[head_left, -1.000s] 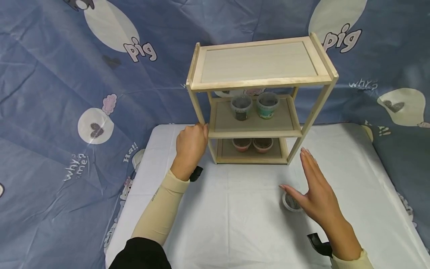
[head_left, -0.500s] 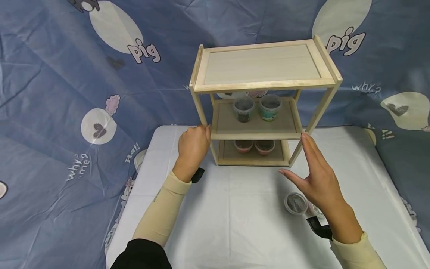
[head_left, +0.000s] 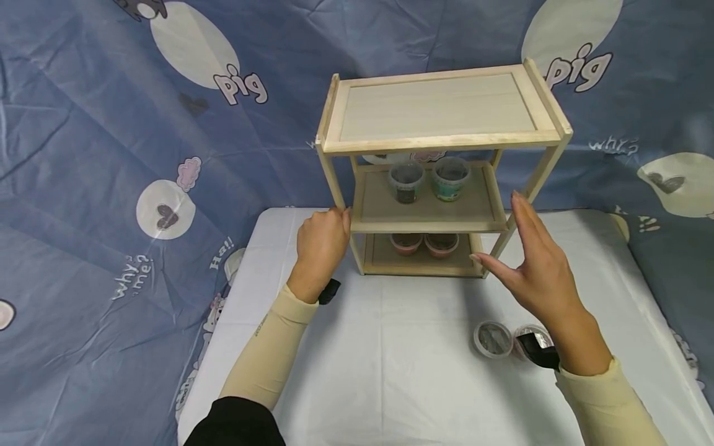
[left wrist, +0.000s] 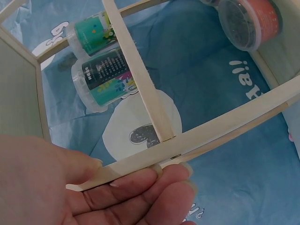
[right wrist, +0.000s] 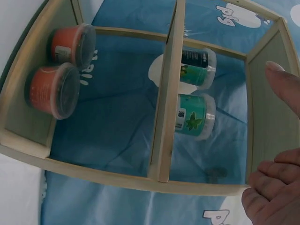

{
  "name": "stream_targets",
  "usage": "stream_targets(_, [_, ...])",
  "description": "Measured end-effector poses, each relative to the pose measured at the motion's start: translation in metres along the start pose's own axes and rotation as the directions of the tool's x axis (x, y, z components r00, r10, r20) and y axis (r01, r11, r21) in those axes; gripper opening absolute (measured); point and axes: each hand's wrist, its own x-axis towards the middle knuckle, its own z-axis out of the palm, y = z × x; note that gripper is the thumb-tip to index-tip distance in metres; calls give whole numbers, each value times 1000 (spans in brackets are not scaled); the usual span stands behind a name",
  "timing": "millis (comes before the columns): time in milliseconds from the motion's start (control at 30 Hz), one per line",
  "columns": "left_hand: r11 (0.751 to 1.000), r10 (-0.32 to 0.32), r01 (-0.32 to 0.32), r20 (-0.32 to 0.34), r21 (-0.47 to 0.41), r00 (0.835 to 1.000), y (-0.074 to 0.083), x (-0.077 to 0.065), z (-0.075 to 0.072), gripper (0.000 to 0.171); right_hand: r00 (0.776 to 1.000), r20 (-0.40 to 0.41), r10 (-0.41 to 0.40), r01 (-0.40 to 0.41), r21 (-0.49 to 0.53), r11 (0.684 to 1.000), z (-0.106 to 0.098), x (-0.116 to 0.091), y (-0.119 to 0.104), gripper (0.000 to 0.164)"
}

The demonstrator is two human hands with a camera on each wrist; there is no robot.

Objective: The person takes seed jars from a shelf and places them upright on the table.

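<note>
A pale wooden three-tier shelf (head_left: pixel 440 108) stands at the back of the white-covered table (head_left: pixel 413 359). My left hand (head_left: pixel 322 240) grips its left front post; the left wrist view shows the fingers (left wrist: pixel 140 187) and thumb curled round that post (left wrist: pixel 187 140). My right hand (head_left: pixel 528 263) is held open, fingers straight, close beside the right front post (head_left: pixel 538 179); I cannot tell if it touches. Two clear tubs, one dark-labelled (head_left: pixel 405 182) and one teal (head_left: pixel 449 178), stand on the middle tier. Two red tubs (head_left: pixel 406 243) (head_left: pixel 442 243) sit on the bottom tier.
Two small lidded tubs (head_left: pixel 493 339) (head_left: pixel 537 333) lie on the table under my right wrist, the second partly hidden by a black strap. A blue printed cloth (head_left: pixel 139 155) hangs behind and beside the table. The shelf's top tier is bare.
My right hand has risen from beside the small tub on the table and moved forward to the shelf's right front post. The left hand has kept its grip.
</note>
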Motion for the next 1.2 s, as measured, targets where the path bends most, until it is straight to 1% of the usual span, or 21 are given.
stream_targets(67, [1000,0,0,-3,0,1000,0,0,0,44,1000,16,27,-27,-1,1000,0,3,0,100])
stream_targets(167, [1000,2,-2,0,1,1000,0,0,1,44,998,33,61,-61,-3,998,0,8,0,106])
stream_targets(233, [1000,2,-2,4,0,1000,0,0,1,45,996,34,77,-76,-9,997,0,11,0,111])
stream_targets(333, [1000,3,-3,4,-2,1000,0,0,1,44,995,22,94,-94,-12,996,0,14,-3,111])
stream_targets(467, [1000,3,-3,-5,-3,1000,0,0,0,44,995,6,104,-104,-11,995,1,17,-6,108])
stream_targets(667, [1000,1,-1,-2,-2,1000,0,0,1,43,994,10,106,-107,16,994,4,22,-8,108])
stream_targets(900, [1000,-6,6,3,3,1000,0,0,2,41,995,7,96,-96,37,995,11,29,-6,106])
stream_targets(1100, [1000,-9,9,4,-5,1000,0,-1,1,41,989,45,144,-146,56,988,15,37,-2,106])
stream_targets(1200, [1000,-6,6,2,-10,1000,0,0,1,41,987,53,153,-155,48,987,18,41,1,105])
